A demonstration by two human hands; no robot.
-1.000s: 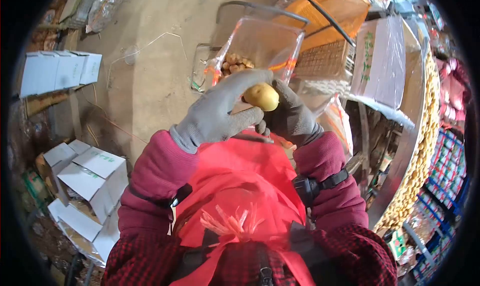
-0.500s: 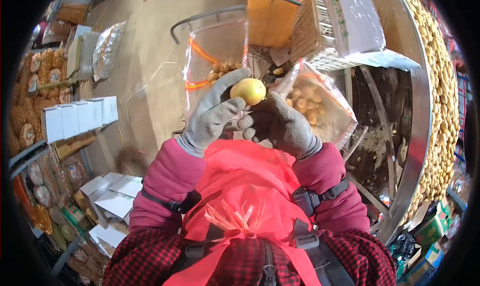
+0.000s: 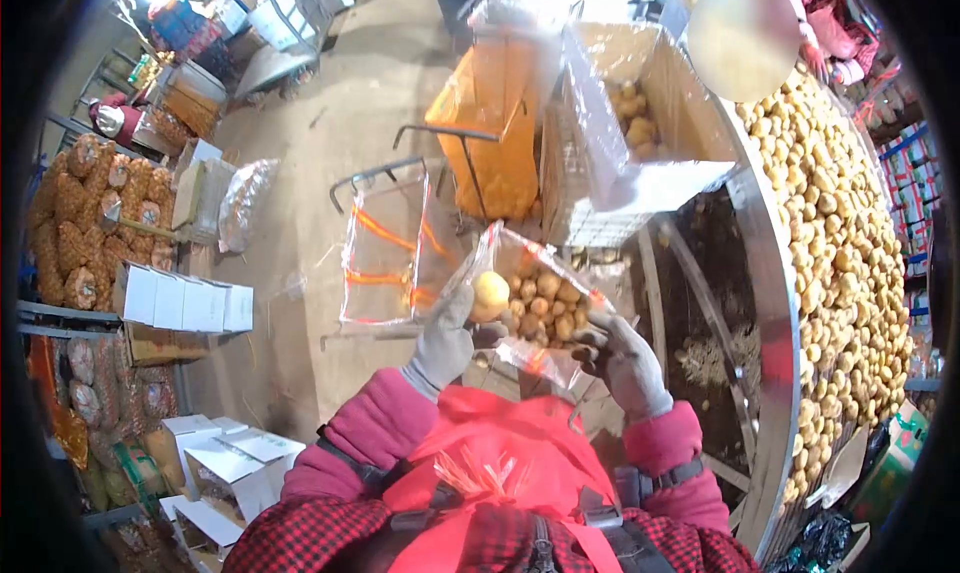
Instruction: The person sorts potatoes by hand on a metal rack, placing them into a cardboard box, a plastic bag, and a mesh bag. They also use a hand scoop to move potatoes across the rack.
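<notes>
My left hand [image 3: 447,338], in a grey glove, is closed round a yellow potato [image 3: 490,295] at the near left side of an open clear plastic bag [image 3: 590,295]. Several smaller potatoes [image 3: 540,308] lie inside this bag. My right hand [image 3: 618,358], also gloved, is at the bag's right edge with its fingers partly curled and apart; no object shows in it. Left of the bag, a second clear bag with orange bands [image 3: 382,235] hangs from a dark metal frame.
A sloping bed of potatoes [image 3: 840,273] with a metal rim [image 3: 780,353] lies on the right. Beyond the bags are an orange mesh bag [image 3: 485,143] and a plastic-lined box [image 3: 610,143]. White cartons [image 3: 185,298] and net sacks [image 3: 90,223] line the left. A person [image 3: 835,23] is at the upper right.
The view has tilted up. My left hand still has the potato, now beside the bag; my right hand has moved away from it to the bag's right edge.
</notes>
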